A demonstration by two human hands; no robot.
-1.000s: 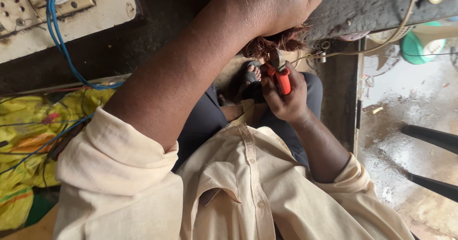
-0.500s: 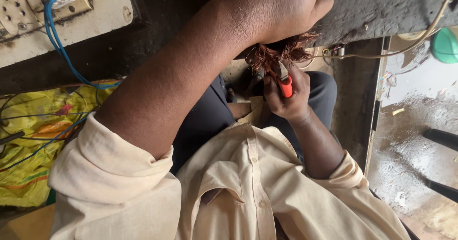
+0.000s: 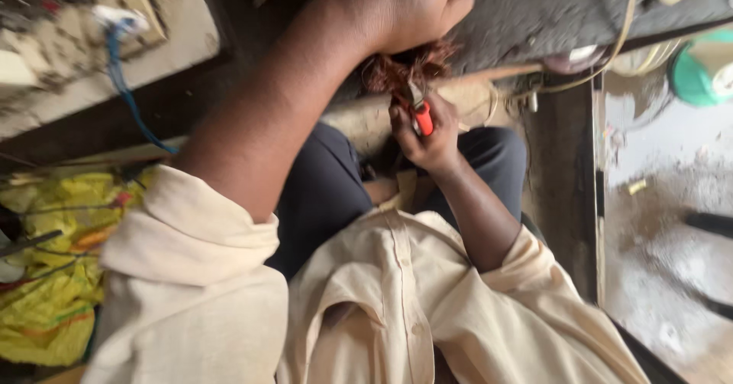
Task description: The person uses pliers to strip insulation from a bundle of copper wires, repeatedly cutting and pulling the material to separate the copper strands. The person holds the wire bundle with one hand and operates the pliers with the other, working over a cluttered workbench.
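- Starting nearest the camera, a cream shirt with rolled sleeves is seen, worn over dark trousers.
- The right hand is closed around the red-handled pliers, whose metal tip is pressed into the copper wire bundle.
- The left hand is clenched over the top of that bundle; how much wire is held inside the fist cannot be told.
- The bundle is found between the two hands, just below the edge of a grey workbench.
- A blue cable is seen at upper left, above a crumpled yellow sack.
- A green round object is blurred at far right.
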